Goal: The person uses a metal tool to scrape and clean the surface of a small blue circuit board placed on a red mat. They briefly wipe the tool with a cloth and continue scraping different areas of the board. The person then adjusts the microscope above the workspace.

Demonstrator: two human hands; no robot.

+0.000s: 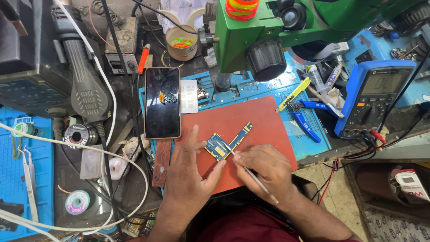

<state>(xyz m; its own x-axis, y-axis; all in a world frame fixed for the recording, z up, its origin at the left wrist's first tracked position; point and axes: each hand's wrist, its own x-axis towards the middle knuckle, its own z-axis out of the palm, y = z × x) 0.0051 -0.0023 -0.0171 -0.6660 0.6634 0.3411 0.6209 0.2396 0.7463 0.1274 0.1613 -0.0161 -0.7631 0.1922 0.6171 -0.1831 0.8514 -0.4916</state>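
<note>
Now the left hand (188, 172) lies flat on the red mat (264, 121), its fingers spread and its thumb and forefinger bracing the small blue circuit board (221, 144) just below the middle of the frame. The right hand (262, 168) pinches a thin metal probe (251, 172), tip touching the board. It looks like fine probing work; any next touch needs a steady tip. A dark phone (162, 102) lies above left, a green microscope (268, 31) at top.

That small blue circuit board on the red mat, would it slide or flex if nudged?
The circuit board looks thin, flat and rigid, so probably light and apt to slide on the red mat; the left hand pins its edge. Its narrow arm may snap. The right hand works a slim tool on it.
</note>
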